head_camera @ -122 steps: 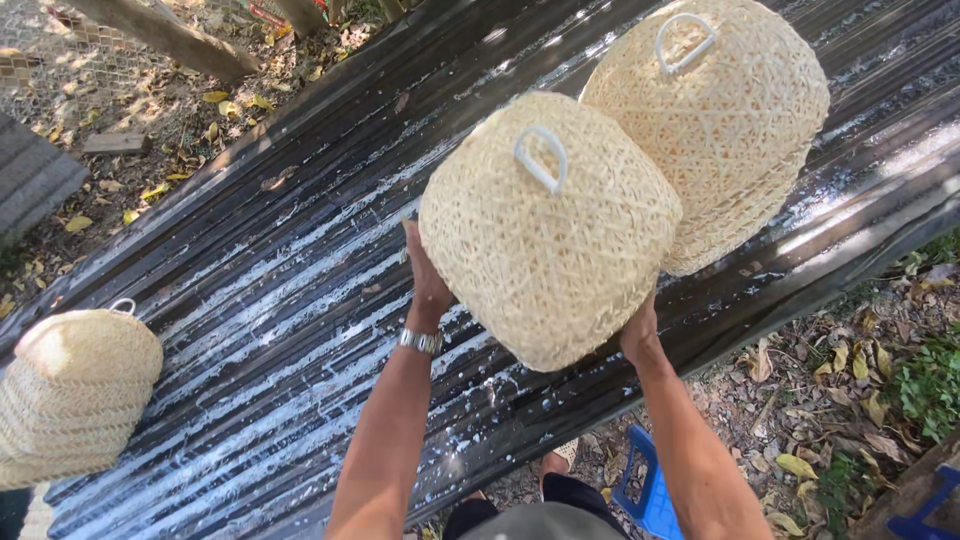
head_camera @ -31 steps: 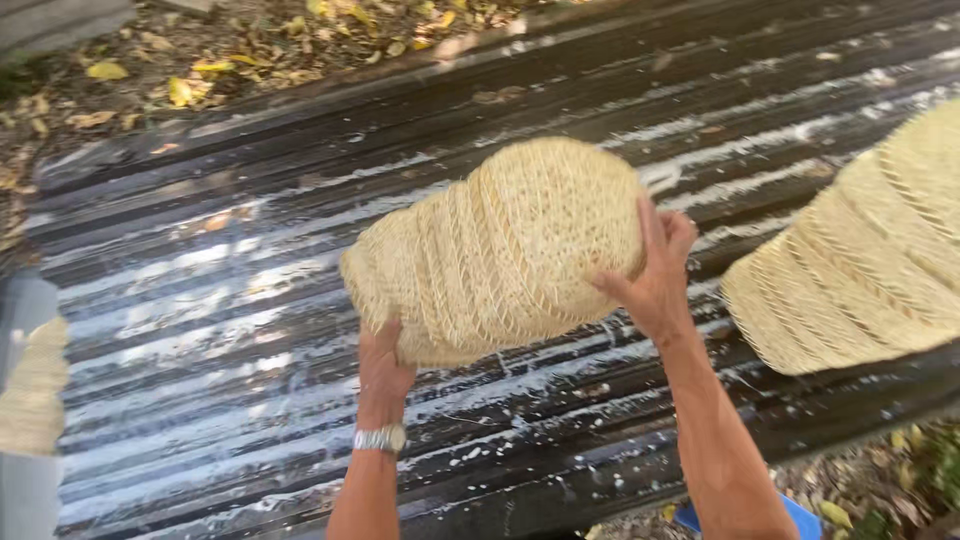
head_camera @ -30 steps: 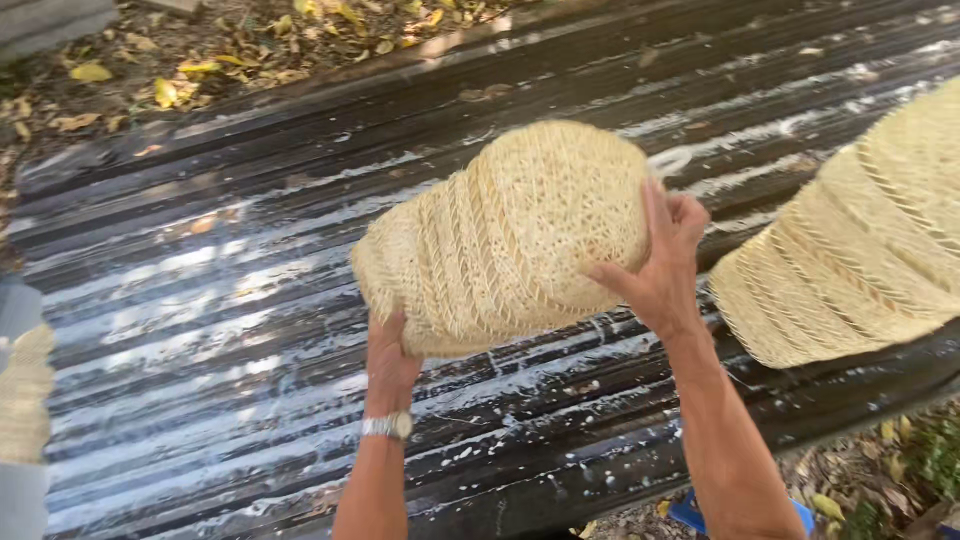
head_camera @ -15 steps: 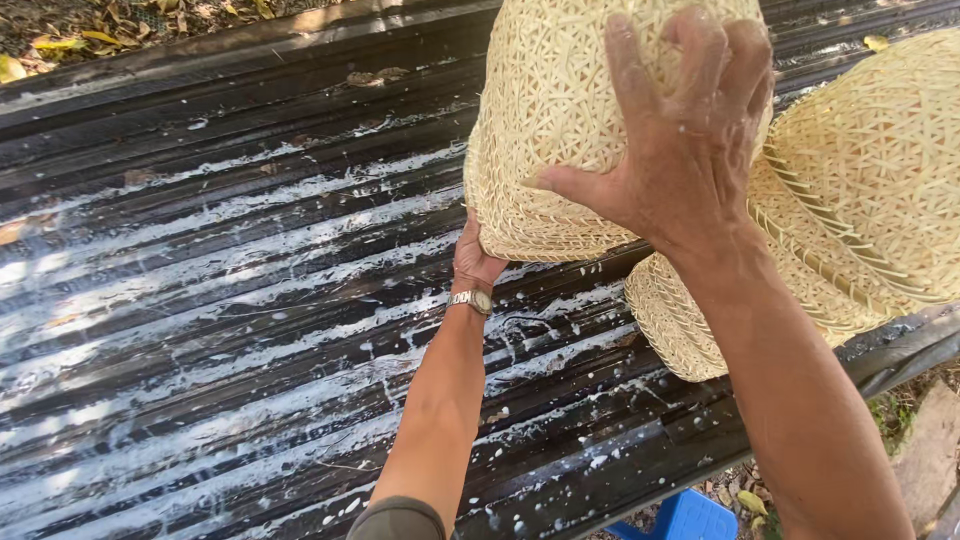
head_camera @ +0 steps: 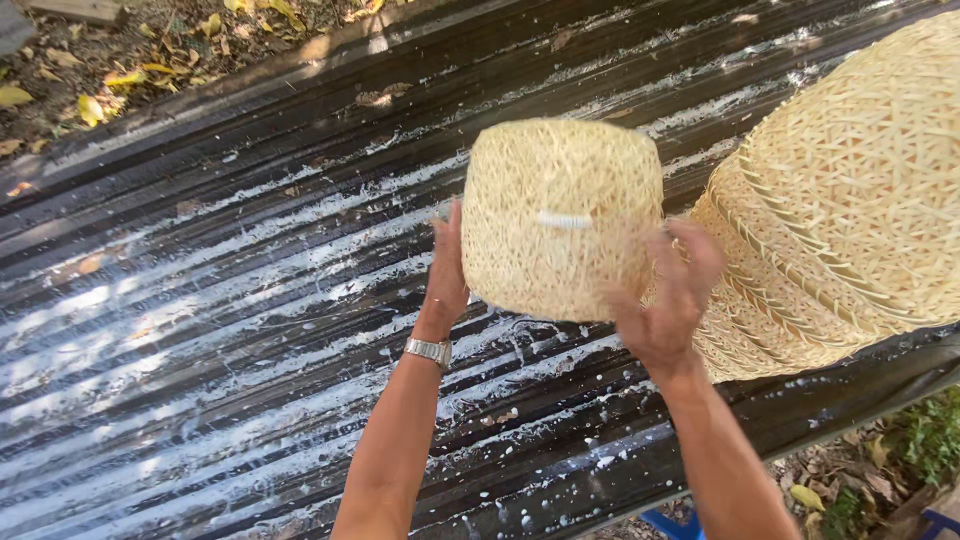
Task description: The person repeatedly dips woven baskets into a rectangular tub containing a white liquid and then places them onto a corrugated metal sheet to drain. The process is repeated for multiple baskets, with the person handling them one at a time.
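Your left hand [head_camera: 447, 265] & right hand [head_camera: 668, 290] press spread-fingered on the woven basket [head_camera: 560, 215], held above the wet corrugated sheet [head_camera: 220, 300]; grip's only side pressure, so it may slip; could also bump the bigger basket [head_camera: 850, 190] just beside.
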